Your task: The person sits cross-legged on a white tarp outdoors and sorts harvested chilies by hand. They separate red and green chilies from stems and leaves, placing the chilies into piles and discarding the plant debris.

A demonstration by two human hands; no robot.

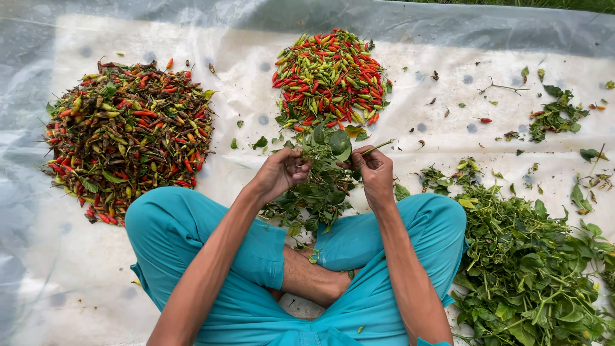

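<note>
Left hand [282,172]: grip closed on the leafy branch [323,182].
Right hand [373,172]: pinches a stem of it.
Branch: just below the bright chili pile [330,77].
Leaf heap [532,269]: right of it.

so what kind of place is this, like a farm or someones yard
Probably outdoors on a farm or in a yard: a plastic sheet spread on the ground, grass at the top edge, heaps of picked chillies, and both hands working a leafy chilli branch.
</note>
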